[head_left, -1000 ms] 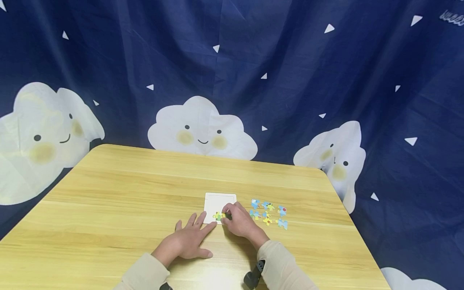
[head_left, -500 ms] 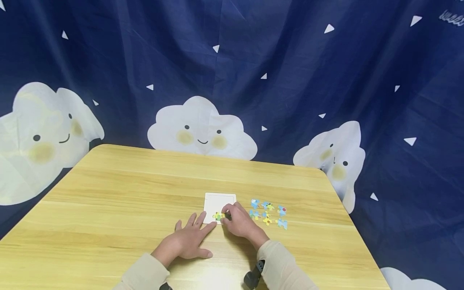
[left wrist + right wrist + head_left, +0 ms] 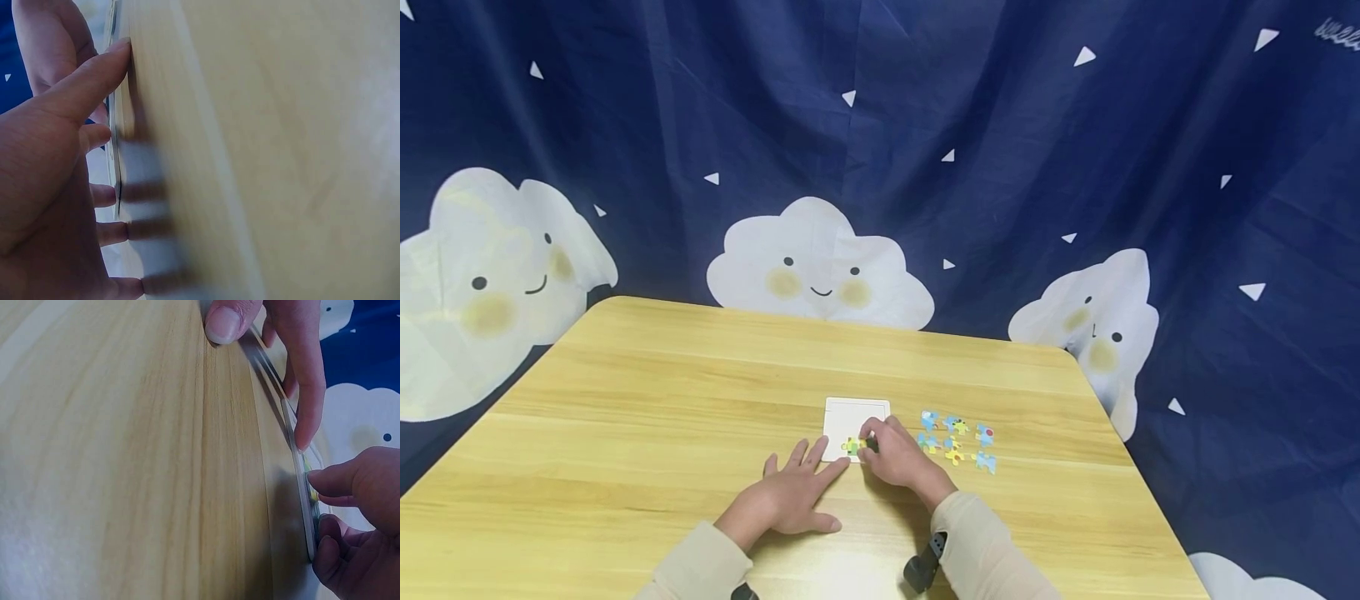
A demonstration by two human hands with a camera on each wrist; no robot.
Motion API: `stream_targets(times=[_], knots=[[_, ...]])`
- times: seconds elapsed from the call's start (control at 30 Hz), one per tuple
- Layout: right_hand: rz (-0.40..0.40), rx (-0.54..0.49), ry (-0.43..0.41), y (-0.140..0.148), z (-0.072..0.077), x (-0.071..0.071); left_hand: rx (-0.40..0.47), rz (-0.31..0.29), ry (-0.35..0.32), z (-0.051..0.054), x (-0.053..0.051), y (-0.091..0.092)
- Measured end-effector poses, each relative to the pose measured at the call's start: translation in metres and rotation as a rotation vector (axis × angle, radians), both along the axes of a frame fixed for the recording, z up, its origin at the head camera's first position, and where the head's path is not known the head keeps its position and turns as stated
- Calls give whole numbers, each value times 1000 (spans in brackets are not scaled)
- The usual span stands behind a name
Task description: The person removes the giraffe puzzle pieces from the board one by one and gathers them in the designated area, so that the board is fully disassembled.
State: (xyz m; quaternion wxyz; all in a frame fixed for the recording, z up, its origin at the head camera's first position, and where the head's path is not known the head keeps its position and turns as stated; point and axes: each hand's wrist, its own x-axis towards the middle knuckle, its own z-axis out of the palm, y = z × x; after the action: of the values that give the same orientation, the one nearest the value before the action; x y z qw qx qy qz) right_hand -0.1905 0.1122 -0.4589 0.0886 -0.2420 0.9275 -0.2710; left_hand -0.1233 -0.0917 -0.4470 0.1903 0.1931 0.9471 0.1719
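Observation:
A white square puzzle tray (image 3: 842, 417) lies on the table. Yellow-green jigsaw pieces (image 3: 852, 447) sit inside its near edge. My left hand (image 3: 790, 498) rests with fingers spread; the fingertips touch the tray's near left corner and the table beside it. My right hand (image 3: 897, 454) is over the tray's near right part. Its thumb and index finger pinch a jigsaw piece low in the tray, mostly hidden by the fingers. In the right wrist view, a bit of yellow (image 3: 314, 495) shows by the right thumb, and the left index finger touches the tray's edge (image 3: 294, 434).
Several loose blue and yellow jigsaw pieces (image 3: 985, 434) lie to the right of the tray. The wooden table (image 3: 662, 400) has rounded far corners. Behind it hangs a dark blue curtain (image 3: 1000, 125) with white clouds.
The view shifts very slightly. Both hands, the tray and the loose pieces keep their places.

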Motion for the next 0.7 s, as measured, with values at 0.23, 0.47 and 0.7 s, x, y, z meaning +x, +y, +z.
stream_targets(times=[0.23, 0.47, 0.7], knots=[[5, 1, 1, 1, 2, 1, 32, -20, 17, -14, -3, -2], [8, -52, -4, 2, 2, 0, 11, -5, 7, 1, 0, -1], [-35, -136, -14, 2, -2, 4, 1, -5, 15, 2, 0, 0]])
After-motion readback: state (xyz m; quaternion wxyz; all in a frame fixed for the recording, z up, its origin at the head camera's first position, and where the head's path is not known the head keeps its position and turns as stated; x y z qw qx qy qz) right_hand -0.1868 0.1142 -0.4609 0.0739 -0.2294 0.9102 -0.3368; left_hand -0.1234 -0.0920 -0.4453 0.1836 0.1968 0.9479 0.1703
